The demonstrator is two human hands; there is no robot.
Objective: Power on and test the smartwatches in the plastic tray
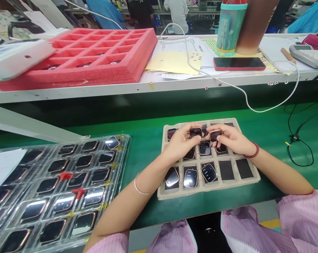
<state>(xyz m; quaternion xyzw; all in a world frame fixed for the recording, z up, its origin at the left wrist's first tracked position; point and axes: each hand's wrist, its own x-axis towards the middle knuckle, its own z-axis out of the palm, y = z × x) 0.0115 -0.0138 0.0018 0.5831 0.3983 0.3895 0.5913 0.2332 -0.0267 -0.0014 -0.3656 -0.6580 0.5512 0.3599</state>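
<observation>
My left hand (183, 140) is closed on a smartwatch case (195, 132) with a dark screen and gold rim. Close beside it, my right hand (228, 137) grips a second smartwatch case (215, 135) between thumb and fingers. Both are held over a beige compartment tray (234, 182) with dark pads in its pockets. Several more watch cases lie in that tray; in the front row, a watch (209, 173) and its neighbour (190, 177) show lit text on their screens. My hands partly hide the back rows.
Stacked clear plastic trays (125, 154) of watch cases stand at the left, with white paper (6, 168) on top. The shelf above holds a red foam tray (145, 52), a phone (239, 63), a teal cup (230, 31) and a calculator (311, 56). A white cable (243, 92) hangs over its edge.
</observation>
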